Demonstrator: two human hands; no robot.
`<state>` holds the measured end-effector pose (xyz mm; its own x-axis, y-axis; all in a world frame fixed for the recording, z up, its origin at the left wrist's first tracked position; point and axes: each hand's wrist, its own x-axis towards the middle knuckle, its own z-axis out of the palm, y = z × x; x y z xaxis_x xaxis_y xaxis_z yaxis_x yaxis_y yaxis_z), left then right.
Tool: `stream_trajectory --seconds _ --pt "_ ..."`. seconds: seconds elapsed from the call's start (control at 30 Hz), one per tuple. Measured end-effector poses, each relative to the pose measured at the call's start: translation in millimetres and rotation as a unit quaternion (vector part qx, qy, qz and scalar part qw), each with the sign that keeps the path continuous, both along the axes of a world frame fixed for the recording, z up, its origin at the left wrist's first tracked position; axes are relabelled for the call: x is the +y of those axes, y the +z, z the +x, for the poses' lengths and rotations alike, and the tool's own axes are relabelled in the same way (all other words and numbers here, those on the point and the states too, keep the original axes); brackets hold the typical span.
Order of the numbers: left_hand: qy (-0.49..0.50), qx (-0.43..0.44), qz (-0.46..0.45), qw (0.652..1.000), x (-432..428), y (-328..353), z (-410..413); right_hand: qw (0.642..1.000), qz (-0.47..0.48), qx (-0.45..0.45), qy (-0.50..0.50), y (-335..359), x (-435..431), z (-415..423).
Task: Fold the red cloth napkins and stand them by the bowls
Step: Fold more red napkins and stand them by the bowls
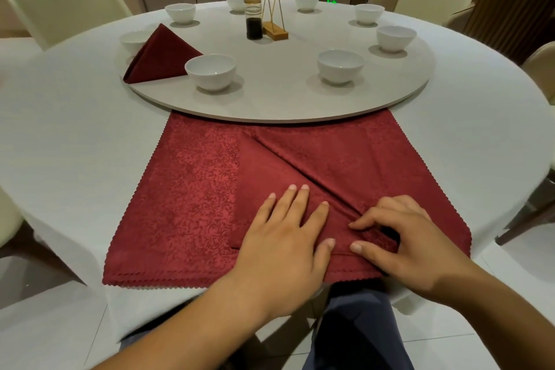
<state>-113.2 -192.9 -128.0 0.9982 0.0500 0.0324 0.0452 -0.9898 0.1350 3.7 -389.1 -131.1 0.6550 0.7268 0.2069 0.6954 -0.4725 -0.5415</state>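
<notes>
A stack of red cloth napkins (186, 198) lies flat at the table's near edge, its far side tucked under the turntable. The top napkin (270, 165) is partly folded, with a diagonal crease running toward my hands. My left hand (288, 237) presses flat on it with straight fingers. My right hand (402, 237) has curled fingers and pinches the fold at the near corner. One folded red napkin (159, 57) stands as a pyramid on the turntable, between two white bowls (210, 70). Another white bowl (340, 64) stands to the right with no napkin beside it.
The round grey turntable (285, 99) carries several white bowls around its rim, a dark sauce jar (253, 16) and a wooden holder with gold wire (274, 30) in the centre. Cream chairs (66, 9) ring the white-clothed table (60, 129).
</notes>
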Motion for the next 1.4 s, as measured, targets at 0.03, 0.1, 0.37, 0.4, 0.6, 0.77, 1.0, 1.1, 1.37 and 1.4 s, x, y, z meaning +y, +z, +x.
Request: stream_trajectory --seconds 0.03,0.1,0.37,0.4,0.6,0.77,1.0,1.1,1.37,1.4 --pt "0.000 0.016 0.007 1.000 6 1 -3 1.000 0.000 0.008 0.005 0 -1 2" --pt "0.003 0.044 0.014 0.999 22 3 -9 0.999 0.002 0.030 0.017 1 -4 6" --pt "-0.040 0.095 0.017 0.995 66 22 -9 0.999 -0.021 0.017 0.025 4 -1 9" --pt "-0.047 0.072 0.030 0.996 59 26 -4 1.000 -0.016 0.012 0.019 5 1 8" --pt "-0.130 0.030 -0.019 0.991 16 21 27 1.000 -0.010 -0.015 -0.011 2 5 4" --pt "-0.129 0.070 -0.014 0.989 21 7 33 0.998 -0.040 -0.050 -0.018 -2 5 2" --pt "-0.128 0.086 -0.023 0.988 23 9 35 0.991 -0.070 -0.107 -0.029 -3 8 -4" --pt "-0.127 0.087 -0.026 0.988 23 9 35 0.985 -0.100 -0.140 -0.031 -1 11 -5" --pt "-0.070 0.109 -0.021 0.991 43 10 47 0.967 -0.137 -0.215 -0.024 5 14 -6" --pt "-0.053 0.112 -0.016 0.992 53 10 52 0.966 -0.136 -0.217 -0.025 5 14 -6"
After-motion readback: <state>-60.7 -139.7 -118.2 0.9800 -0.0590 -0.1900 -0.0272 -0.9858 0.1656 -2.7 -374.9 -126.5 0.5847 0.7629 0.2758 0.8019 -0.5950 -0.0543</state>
